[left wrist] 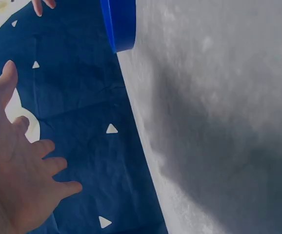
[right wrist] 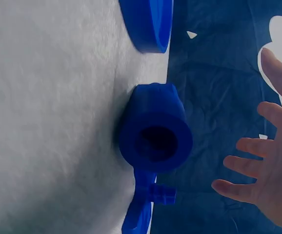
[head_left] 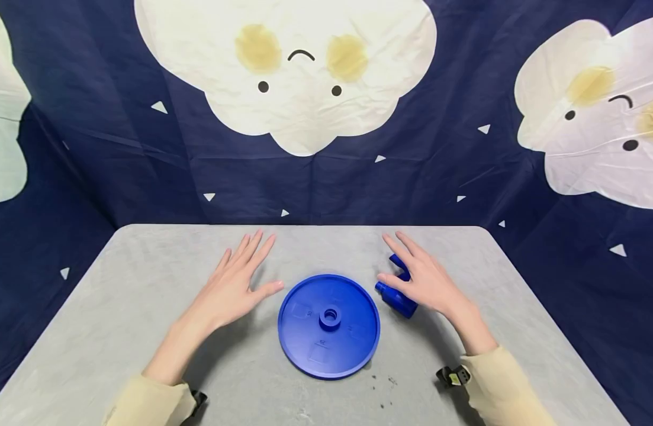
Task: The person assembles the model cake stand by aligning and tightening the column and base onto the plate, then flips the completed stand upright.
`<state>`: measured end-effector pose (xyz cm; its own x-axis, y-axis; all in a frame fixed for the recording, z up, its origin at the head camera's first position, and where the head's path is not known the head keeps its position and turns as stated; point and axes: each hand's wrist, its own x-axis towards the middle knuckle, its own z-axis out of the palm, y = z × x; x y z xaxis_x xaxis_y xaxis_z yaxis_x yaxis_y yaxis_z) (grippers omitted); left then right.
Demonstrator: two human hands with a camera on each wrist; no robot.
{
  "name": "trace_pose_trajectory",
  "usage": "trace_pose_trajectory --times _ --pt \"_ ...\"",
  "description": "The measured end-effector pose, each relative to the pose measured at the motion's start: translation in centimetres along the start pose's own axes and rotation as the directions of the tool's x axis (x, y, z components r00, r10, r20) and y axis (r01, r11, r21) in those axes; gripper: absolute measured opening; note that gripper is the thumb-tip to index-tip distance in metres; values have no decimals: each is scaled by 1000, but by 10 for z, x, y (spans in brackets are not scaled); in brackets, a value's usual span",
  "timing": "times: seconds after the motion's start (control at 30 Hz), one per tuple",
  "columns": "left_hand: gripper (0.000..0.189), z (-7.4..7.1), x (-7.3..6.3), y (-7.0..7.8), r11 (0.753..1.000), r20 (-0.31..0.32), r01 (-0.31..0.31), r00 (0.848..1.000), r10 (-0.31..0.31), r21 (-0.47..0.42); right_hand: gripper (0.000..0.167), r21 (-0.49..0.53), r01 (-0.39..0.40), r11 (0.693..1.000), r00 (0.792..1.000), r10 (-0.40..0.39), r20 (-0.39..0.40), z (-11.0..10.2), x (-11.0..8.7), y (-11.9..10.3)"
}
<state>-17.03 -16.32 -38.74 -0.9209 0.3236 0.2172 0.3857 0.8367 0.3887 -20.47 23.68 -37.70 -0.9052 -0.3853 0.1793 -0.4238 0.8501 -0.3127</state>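
Observation:
A round blue plastic disc (head_left: 305,349) with a raised rim and a hub with a hole at its centre lies on the table. To its left, my left hand (head_left: 235,293) hovers with fingers spread, the thumb near the rim, holding nothing. My right hand (head_left: 424,278) is held out on the other side over blue plastic parts, fingers extended and nothing gripped. Beneath it lies a hollow blue cylinder (head_left: 398,300), its open end (right wrist: 185,141) showing in the right wrist view. Beside the cylinder is a flat blue arm (right wrist: 140,209) with a small peg; my right hand partly covers it from above.
The grey table (head_left: 161,266) has rounded far corners, and a dark blue curtain (head_left: 145,160) with white clouds hangs around it. Dark specks (head_left: 392,381) mark the tabletop near the disc. A black wrist camera (head_left: 454,376) sits at the right cuff.

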Motion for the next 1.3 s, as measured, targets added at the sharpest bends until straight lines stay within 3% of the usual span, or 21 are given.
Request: trace_pose_trajectory --times 0.37,0.93,1.3 --pt "92 11 -10 6 997 -10 41 999 -42 -66 85 28 -43 999 999 44 -23 11 -17 1" --pt "92 23 -24 19 987 8 79 997 -78 -140 82 71 -85 994 996 84 18 22 -37 9" --pt "96 24 -31 26 994 26 61 998 -59 -94 73 31 -114 993 990 111 87 24 -41 7"
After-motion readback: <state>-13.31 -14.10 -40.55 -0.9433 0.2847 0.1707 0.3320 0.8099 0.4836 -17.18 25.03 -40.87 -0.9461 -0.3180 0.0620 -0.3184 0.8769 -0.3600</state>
